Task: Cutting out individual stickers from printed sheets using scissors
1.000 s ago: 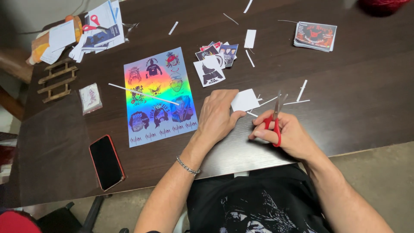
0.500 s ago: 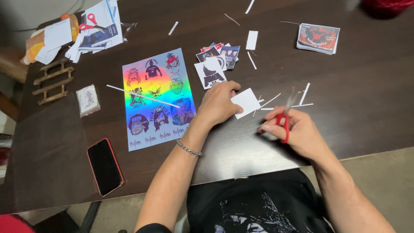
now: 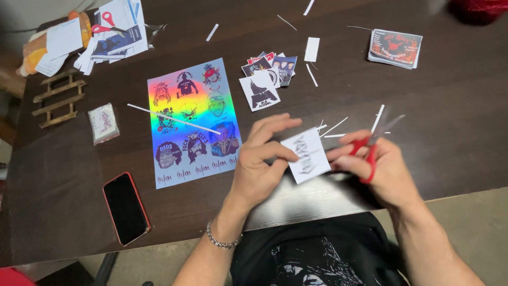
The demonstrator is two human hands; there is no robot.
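Glossy rainbow-foil sticker sheet – smooth dark wooden table – red plastic-handled metal scissors.

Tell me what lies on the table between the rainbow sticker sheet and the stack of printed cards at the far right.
In the head view, a small pile of cut-out stickers and white paper strips.

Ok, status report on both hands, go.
Left hand pinching small white paper piece. Right hand gripping red scissors, blades beside the paper. Nothing between them.

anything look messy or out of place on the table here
Thin white paper strips lie scattered over the dark table, and one long strip lies slantwise across the rainbow sticker sheet. Nothing looks spilled or broken.
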